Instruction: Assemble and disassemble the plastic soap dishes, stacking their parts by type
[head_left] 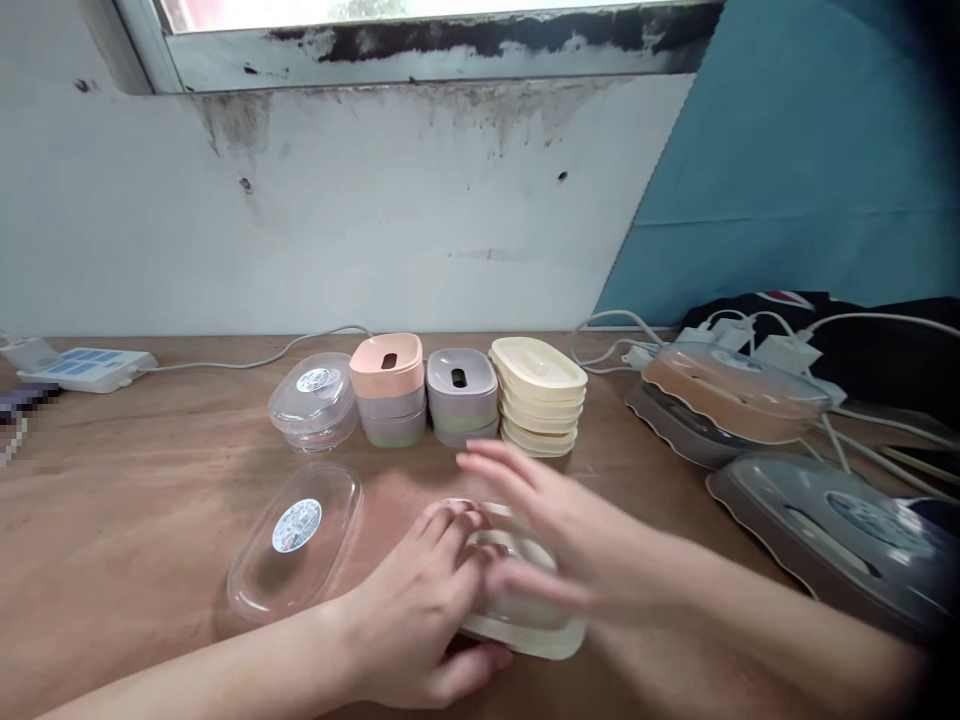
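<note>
My left hand [420,610] grips a cream plastic soap-box part [525,625] on the wooden table, fingers curled over its near-left edge. My right hand [547,535] hovers just above the same cream piece, fingers spread and blurred by motion. A clear plastic lid [296,545] with a round sticker lies flat to the left of my left hand.
Behind stand a row: clear lids stacked [313,400], a pink-topped box stack [388,388], a grey box stack [461,395], cream trays stacked [538,395]. Larger brown and grey trays [731,400] [832,535] and white cables lie right. A white power strip [82,368] sits far left.
</note>
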